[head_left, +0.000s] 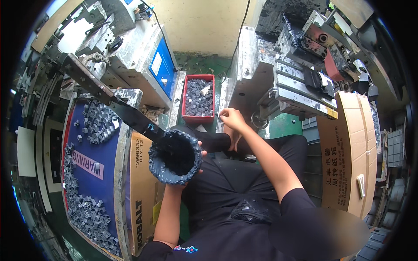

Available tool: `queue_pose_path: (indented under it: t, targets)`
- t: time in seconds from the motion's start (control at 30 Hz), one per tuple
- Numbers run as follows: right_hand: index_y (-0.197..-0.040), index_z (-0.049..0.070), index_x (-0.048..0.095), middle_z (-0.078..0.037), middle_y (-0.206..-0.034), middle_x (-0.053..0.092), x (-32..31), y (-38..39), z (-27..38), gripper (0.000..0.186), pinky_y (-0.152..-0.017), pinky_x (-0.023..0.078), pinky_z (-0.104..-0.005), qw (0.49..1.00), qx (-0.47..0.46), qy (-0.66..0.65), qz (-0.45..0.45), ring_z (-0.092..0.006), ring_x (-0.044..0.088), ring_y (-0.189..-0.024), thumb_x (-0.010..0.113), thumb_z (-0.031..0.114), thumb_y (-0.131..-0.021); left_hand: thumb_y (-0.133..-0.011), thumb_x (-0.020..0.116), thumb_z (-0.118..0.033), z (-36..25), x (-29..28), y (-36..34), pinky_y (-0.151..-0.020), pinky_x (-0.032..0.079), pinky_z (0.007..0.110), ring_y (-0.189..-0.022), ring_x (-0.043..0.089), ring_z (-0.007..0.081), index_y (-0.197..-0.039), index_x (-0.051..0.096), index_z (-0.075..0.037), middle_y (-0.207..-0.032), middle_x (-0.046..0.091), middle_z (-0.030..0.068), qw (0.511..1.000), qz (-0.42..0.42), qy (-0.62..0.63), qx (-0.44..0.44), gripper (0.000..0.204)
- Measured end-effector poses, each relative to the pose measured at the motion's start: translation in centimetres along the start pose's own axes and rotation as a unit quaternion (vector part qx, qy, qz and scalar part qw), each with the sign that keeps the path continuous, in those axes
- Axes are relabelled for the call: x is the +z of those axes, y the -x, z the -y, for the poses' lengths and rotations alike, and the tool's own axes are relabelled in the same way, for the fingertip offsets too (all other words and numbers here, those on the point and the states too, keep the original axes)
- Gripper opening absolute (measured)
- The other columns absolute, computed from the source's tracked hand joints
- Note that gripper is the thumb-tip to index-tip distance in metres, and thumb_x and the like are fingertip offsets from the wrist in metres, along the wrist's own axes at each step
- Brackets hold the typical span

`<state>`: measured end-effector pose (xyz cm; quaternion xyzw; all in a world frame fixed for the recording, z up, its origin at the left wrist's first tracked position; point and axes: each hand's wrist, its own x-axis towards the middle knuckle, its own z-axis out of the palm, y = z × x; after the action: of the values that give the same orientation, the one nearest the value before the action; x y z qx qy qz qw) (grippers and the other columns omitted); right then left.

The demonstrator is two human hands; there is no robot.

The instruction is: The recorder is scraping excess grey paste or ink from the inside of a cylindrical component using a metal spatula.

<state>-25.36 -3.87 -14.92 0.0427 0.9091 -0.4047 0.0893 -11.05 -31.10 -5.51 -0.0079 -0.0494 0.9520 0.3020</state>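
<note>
My left hand (197,162) grips a round, hollow black piece (174,172) with a thick, ragged rim of lumpy grey-black material, beside a long dark metal bar (123,114) that slants down to it. My right hand (231,118) is near the right end of a red bin (187,115) full of small grey-black pieces (198,95), over my bent leg and bare foot. Its fingers are curled, and what is in them, if anything, is too small to make out.
On the left are a blue-topped surface (96,191) with small grey parts (96,122) and a cardboard box (141,195). Metal machines (130,52) stand on both sides. At right are a slatted metal fixture (296,87) and a large carton (348,152).
</note>
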Motion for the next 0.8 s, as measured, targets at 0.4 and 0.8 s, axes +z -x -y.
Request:
queue_pose_path:
  t: [0.4,0.8]
  targets:
    - [-0.129,0.006,0.06,-0.008,-0.11,0.068,2.9,-4.0,0.3,0.036,-0.059,0.054,-0.0297,0.943,0.149,-0.29,-0.066,-0.0177,0.07,-0.085,0.053,0.021,-0.097,-0.099,0.04,-0.054,-0.4,0.0,0.5,-0.097,0.037,0.075,-0.142,0.018,0.0532,-0.153,0.014,-0.001,-0.16,0.008,0.022,1.0,0.009,0.002,0.006,0.08]
    - [-0.11,0.0,0.069,-0.011,-0.092,0.071,1.5,10.6,-14.3,0.028,-0.079,0.053,-0.0306,0.97,0.144,-0.058,0.188,-0.017,0.067,-0.083,0.054,0.018,-0.095,-0.097,0.038,-0.06,0.2,0.5,-0.1,-0.094,0.033,0.08,-0.141,0.017,0.0546,-0.154,0.014,-0.003,-0.158,0.008,0.0268,0.999,-0.009,0.007,0.031,0.084]
